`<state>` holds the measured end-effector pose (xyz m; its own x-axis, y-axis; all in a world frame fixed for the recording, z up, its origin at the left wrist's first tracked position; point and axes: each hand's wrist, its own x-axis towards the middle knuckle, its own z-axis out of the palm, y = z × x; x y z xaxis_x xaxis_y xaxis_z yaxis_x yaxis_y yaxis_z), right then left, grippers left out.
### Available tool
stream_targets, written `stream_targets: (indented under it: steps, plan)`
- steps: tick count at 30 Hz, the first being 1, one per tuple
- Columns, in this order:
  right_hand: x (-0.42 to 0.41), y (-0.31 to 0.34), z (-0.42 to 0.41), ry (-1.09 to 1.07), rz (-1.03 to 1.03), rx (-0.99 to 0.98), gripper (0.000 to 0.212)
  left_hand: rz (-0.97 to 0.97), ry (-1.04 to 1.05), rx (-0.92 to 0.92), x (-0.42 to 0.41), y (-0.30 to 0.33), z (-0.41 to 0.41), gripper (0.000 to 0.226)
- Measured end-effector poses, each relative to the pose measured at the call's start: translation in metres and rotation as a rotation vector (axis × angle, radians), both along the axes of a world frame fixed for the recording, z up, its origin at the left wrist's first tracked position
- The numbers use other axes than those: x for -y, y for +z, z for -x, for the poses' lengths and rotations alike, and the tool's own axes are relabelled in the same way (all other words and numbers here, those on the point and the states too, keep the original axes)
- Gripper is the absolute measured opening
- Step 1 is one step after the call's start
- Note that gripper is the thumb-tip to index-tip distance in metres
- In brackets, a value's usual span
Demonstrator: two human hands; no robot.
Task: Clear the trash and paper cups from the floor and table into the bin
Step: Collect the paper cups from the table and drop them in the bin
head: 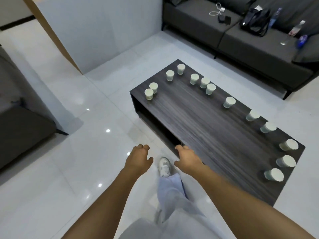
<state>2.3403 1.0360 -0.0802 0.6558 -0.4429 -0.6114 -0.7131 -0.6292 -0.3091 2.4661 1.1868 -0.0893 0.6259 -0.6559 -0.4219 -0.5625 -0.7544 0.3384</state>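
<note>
- Glossy white floor tiles [72,152] fill the room, with a dark wood-grain table [198,121] standing right of centre and running from far left to near right.
- Thirteen white paper cups [229,102] stand upright on the table, all apart from the hands.
- Two of them sit just beside each other at the far-left corner, two more stand along the far end, and three cluster close together a little further right.
- The remaining six trail one by one along the table's right edge down to the near-right corner.
- The left hand [138,160] hangs over the floor just left of the table's near-left edge, its grip loosely curled and holding nothing.
- The right hand [188,158] reaches out at the table's near-left edge, fingers relaxed and spread, grip empty; whether it touches the wood I cannot tell.
- Between the two hands a white sneaker [164,167] shows on the floor, with a pale trouser leg [170,192] behind it.
- A dark grey sofa [250,49] lines the far right, carrying a black bag [255,20], a white cable [217,11], a small black device [224,19] and plastic bottles [296,29].
- Another dark seat [20,121] sits at the left edge.
- A white partition wall [103,28] with a brown edge stands at the far left.
</note>
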Motion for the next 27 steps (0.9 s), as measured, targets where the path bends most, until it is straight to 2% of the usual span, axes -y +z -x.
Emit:
stream_targets:
  steps: [10, 27]
  plan:
    - [0.106, -0.021, -0.184, 0.046, -0.022, 0.043, 0.059, 0.008, 0.075, 0.016, 0.1, -0.007, -0.169, 0.047]
    - [0.209, -0.05, -0.39, -0.037, -0.06, -0.066, 0.06, -0.045, 0.004, -0.09, 0.209, -0.037, -0.376, 0.043]
